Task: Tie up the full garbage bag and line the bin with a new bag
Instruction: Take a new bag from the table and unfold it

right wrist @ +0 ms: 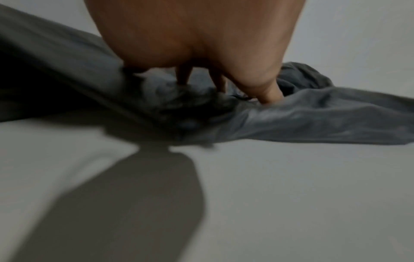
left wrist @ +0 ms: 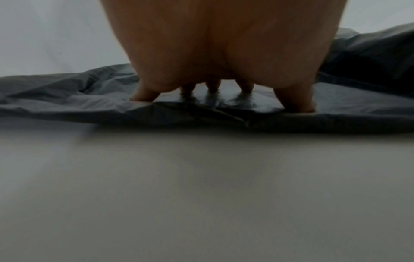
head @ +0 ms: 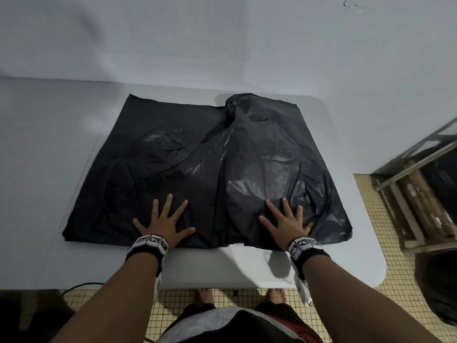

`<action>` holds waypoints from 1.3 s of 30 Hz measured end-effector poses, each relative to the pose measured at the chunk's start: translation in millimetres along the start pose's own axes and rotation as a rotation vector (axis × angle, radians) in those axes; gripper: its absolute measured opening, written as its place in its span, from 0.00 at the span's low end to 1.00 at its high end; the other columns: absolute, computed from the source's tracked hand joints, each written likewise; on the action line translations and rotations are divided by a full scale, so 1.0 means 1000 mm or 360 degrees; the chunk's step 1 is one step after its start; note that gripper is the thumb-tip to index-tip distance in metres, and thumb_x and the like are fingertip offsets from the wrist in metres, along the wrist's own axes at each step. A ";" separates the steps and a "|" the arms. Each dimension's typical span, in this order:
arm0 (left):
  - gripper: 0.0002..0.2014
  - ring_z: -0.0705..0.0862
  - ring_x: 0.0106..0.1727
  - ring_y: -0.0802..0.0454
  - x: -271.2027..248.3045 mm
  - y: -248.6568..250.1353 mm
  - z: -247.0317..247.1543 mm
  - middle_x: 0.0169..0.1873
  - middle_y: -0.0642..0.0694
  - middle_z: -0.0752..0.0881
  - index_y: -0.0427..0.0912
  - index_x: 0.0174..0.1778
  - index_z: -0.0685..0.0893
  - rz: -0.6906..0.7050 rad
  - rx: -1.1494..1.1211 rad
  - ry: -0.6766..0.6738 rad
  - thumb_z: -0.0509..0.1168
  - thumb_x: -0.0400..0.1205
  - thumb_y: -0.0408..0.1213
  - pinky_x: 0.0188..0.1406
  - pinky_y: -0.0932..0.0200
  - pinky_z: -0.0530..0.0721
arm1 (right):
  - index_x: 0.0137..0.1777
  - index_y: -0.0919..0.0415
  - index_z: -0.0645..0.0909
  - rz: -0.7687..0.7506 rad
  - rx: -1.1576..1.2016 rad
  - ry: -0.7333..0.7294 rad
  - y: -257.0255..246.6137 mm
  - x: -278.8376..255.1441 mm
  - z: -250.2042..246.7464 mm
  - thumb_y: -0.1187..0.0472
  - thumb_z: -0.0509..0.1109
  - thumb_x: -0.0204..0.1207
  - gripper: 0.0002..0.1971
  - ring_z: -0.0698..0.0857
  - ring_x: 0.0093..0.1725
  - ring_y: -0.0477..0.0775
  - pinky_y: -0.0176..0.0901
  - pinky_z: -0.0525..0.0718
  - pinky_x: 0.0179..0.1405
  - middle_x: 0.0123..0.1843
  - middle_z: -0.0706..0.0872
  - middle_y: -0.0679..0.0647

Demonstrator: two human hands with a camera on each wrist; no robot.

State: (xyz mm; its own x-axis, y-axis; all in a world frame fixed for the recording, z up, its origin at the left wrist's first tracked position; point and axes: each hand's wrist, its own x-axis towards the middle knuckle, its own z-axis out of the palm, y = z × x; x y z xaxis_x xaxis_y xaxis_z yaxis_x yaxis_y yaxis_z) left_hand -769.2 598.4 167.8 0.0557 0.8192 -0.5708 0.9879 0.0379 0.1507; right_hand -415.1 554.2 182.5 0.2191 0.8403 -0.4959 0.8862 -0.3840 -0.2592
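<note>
While the black bag [head: 205,167] lies spread across the white bench [head: 49,194], both hands are flat on its near edge with fingers straight and splayed, gripping nothing. The left hand [head: 164,222] presses the smoother left part; the left wrist view shows its fingertips [left wrist: 143,95] bearing straight down on the plastic. The right hand [head: 286,222] presses the right part, where the film is puffed and creased, and its wrist view shows a finger [right wrist: 271,95] sunk into a rumpled fold. No bin shows in any view, and a dark heap at the lower right edge of the head view is too cut off to name.

This looks like the new bag being flattened or readied for opening, so lining is not yet done. The main risks, as I judge them:

- The film is thin and slick, so hands pushing outward may drag the whole sheet along the bench instead of smoothing it.
- Trapped air on the right side may shift rather than escape, leaving folds that hide the mouth.
- The right near corner sits close to the bench's edge, so a hard push there could send the bag sliding off.
- A fingernail catching a crease could tear the film.
</note>
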 end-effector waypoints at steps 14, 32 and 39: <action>0.40 0.45 0.89 0.47 -0.027 -0.043 -0.026 0.87 0.62 0.41 0.73 0.84 0.51 0.0080 0.0040 -0.0019 0.59 0.77 0.74 0.76 0.20 0.61 | 0.72 0.35 0.72 0.0221 0.0106 0.0048 0.024 -0.005 -0.038 0.31 0.57 0.81 0.22 0.58 0.85 0.62 0.85 0.58 0.71 0.84 0.64 0.40; 0.33 0.61 0.84 0.45 0.066 0.022 -0.125 0.83 0.49 0.66 0.52 0.84 0.66 0.0381 0.0113 0.0375 0.66 0.84 0.55 0.76 0.39 0.73 | 0.76 0.55 0.74 -0.0779 -0.0221 0.0336 -0.117 0.081 -0.118 0.52 0.72 0.80 0.25 0.74 0.73 0.62 0.55 0.76 0.72 0.71 0.80 0.58; 0.42 0.38 0.89 0.46 0.135 0.044 -0.145 0.89 0.54 0.46 0.56 0.89 0.47 0.0493 0.0481 0.0072 0.64 0.84 0.58 0.82 0.27 0.51 | 0.85 0.46 0.57 -0.0718 -0.0532 0.0008 -0.145 0.142 -0.122 0.55 0.73 0.78 0.39 0.54 0.87 0.55 0.70 0.62 0.79 0.86 0.63 0.51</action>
State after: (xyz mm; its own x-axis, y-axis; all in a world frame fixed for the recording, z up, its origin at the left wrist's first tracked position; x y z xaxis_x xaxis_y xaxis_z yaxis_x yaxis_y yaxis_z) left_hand -739.5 793.4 214.7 0.3561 0.7900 -0.4990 0.9241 -0.3771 0.0624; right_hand -462.9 776.1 250.6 -0.2104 0.8953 -0.3927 0.9735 0.1552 -0.1677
